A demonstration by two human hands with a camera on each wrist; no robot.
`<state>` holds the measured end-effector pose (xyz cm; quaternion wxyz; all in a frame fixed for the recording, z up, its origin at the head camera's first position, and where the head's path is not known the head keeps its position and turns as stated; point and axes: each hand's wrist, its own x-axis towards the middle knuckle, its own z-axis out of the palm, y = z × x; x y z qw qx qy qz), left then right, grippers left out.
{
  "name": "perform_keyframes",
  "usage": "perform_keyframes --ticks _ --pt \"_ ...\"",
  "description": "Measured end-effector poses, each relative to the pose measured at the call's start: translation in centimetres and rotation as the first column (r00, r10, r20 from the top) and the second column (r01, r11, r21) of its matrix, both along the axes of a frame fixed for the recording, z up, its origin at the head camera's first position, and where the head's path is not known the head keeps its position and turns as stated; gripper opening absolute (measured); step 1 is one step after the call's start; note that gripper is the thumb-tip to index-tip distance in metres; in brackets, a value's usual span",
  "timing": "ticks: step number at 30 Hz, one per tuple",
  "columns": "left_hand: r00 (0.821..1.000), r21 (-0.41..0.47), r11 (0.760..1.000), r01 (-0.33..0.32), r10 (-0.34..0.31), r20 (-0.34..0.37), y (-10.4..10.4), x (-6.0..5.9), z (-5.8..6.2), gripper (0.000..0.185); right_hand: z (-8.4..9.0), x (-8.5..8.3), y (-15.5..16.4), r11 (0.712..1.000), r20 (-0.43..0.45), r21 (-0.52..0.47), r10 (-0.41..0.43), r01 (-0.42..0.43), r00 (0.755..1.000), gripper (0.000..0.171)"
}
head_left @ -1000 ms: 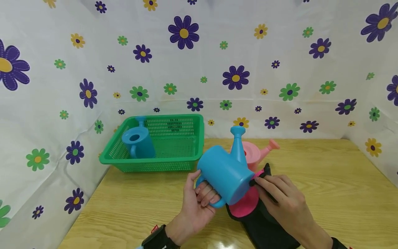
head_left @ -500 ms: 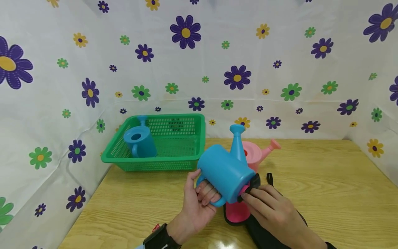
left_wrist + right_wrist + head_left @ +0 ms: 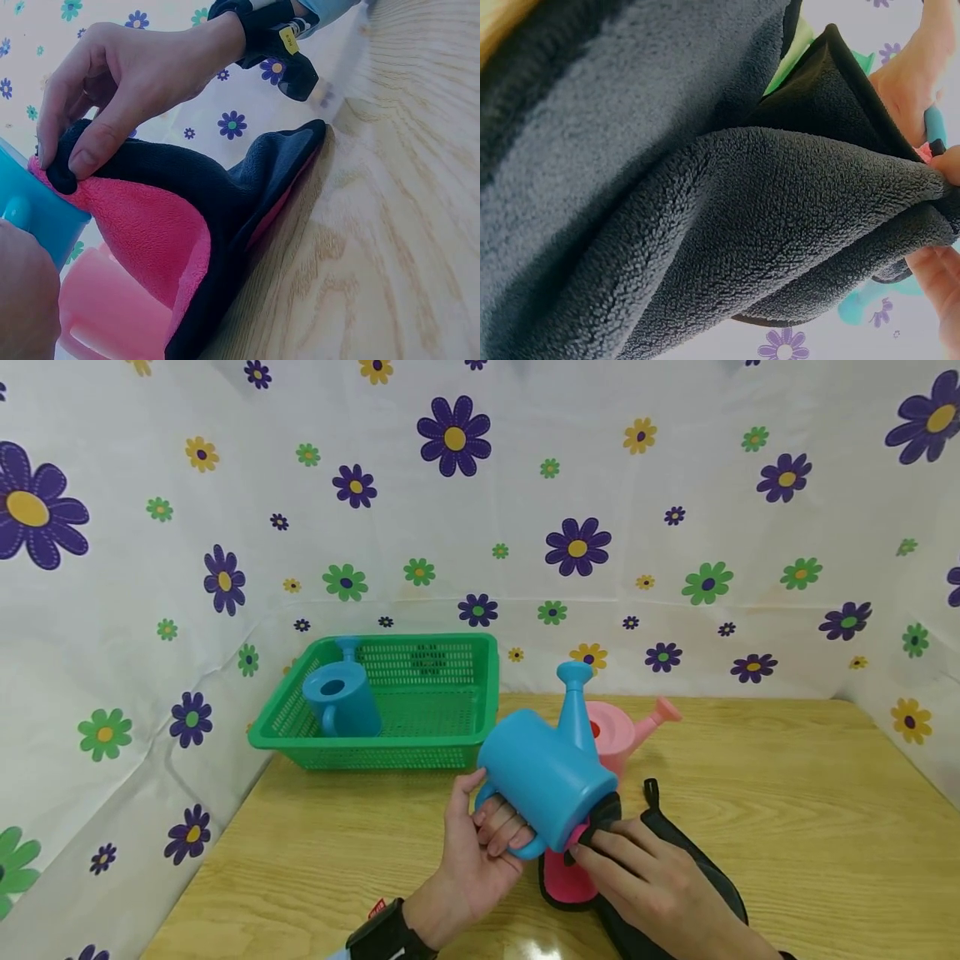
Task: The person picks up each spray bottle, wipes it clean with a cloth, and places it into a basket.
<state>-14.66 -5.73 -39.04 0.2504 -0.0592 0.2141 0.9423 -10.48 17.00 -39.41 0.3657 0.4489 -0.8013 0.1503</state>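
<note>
My left hand [image 3: 480,852] grips the handle of a blue watering can [image 3: 543,777], lifted and tilted with its spout up. My right hand [image 3: 663,885] pinches a bunched edge of a microfibre cloth [image 3: 157,232], pink on one face and black on the other. That edge lies against the can's base rim. The rest of the cloth hangs down and spreads onto the table, its dark fleecy side [image 3: 780,217] filling much of the right wrist view. A pink watering can [image 3: 611,731] stands just behind, partly hidden by the blue one.
A green plastic basket [image 3: 375,742] stands at the back left of the wooden table [image 3: 360,827]. Inside its left end sits another blue watering can [image 3: 348,706]. A white flower-patterned sheet [image 3: 405,518] hangs behind the table and along both sides.
My right hand has moved the cloth edge down and left along the can's base. My left hand keeps its grip, with the can almost still.
</note>
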Motion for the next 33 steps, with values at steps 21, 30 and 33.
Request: perform_keyframes --ticks 21,30,33 --pt "1.000 0.051 0.999 0.007 -0.007 -0.002 -0.5 0.0 0.2 0.054 -0.7 -0.6 -0.1 1.000 -0.058 -0.006 -0.020 0.020 0.998 0.043" --pt "1.000 0.058 0.998 0.015 -0.015 0.001 -0.7 -0.1 0.3 0.054 -0.9 -1.3 0.8 0.998 0.002 -0.022 -0.063 0.063 0.998 0.045" --pt "1.000 0.056 0.998 0.016 -0.015 -0.003 -0.7 0.0 0.3 0.054 -0.8 -1.5 1.1 0.996 -0.007 -0.013 -0.087 0.087 0.996 0.046"
